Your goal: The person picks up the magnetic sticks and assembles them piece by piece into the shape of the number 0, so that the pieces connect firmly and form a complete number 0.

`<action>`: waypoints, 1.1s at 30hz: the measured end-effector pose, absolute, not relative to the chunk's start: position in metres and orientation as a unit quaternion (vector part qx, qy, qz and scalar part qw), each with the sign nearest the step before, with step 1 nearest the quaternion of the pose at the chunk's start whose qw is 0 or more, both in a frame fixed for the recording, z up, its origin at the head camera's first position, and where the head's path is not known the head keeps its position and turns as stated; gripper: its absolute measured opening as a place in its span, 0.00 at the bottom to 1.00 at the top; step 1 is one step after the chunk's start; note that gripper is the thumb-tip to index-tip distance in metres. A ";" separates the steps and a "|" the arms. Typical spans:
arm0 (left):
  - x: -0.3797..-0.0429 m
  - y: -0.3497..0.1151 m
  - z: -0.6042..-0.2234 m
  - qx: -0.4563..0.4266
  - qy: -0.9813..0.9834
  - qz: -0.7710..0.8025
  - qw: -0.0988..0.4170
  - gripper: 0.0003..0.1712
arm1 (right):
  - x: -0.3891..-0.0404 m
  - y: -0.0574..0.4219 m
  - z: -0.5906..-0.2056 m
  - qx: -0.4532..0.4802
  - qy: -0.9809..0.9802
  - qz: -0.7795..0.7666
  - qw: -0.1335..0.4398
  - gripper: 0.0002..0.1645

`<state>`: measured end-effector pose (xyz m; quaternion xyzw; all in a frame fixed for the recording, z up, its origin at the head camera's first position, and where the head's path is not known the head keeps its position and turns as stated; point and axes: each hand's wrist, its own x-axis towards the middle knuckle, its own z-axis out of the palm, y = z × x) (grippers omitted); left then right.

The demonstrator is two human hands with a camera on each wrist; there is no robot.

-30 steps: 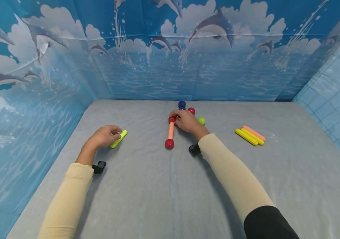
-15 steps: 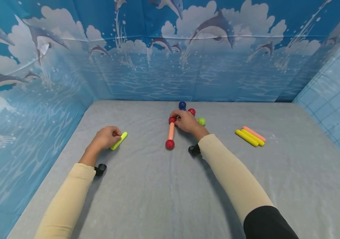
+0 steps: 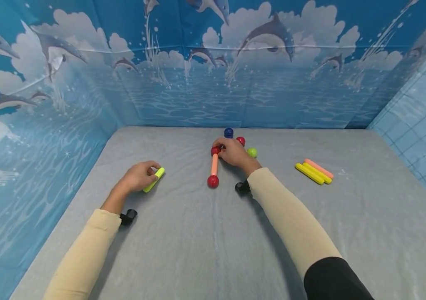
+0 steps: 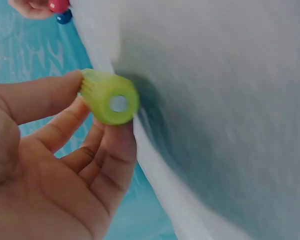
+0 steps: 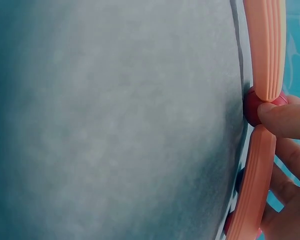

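Note:
My left hand pinches a yellow-green magnetic stick between thumb and fingers, left of the joined pieces. In the left wrist view, that stick's round end shows a silvery metal centre. My right hand holds a red ball, thumb pressed on it. From this ball a salmon magnetic stick runs toward me to another red ball. The right wrist view shows two salmon sticks meeting at the gripped ball, an upper stick and a lower stick. My right hand partly hides the joined pieces.
Behind my right hand are a blue ball, a third red ball and a green ball. To the right, two yellow sticks lie beside a salmon stick on the grey cloth. Dolphin-print curtains border it.
My left hand has shifted a little to the right and toward me, carrying the yellow-green stick. My right hand keeps its grip on the red ball, nearly still.

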<state>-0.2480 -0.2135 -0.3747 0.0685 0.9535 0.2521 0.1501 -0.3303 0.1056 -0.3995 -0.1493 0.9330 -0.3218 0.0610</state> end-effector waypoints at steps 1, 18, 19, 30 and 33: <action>-0.246 -0.211 -0.374 0.070 0.948 0.271 0.153 0.22 | -0.331 0.106 -0.400 -0.150 0.933 -0.322 0.061 0.19; -0.206 -0.150 -0.376 0.078 0.830 0.507 0.220 0.24 | -0.333 0.103 -0.399 -0.140 0.931 -0.330 0.067 0.20; -0.204 -0.145 -0.377 0.072 0.826 0.513 0.222 0.24 | -0.333 0.103 -0.400 -0.138 0.932 -0.330 0.064 0.20; -0.186 -0.101 -0.392 0.047 0.799 0.551 0.236 0.22 | -0.335 0.101 -0.403 -0.138 0.937 -0.318 0.052 0.19; -0.187 -0.096 -0.393 0.041 0.797 0.557 0.231 0.23 | -0.335 0.101 -0.402 -0.135 0.937 -0.319 0.051 0.20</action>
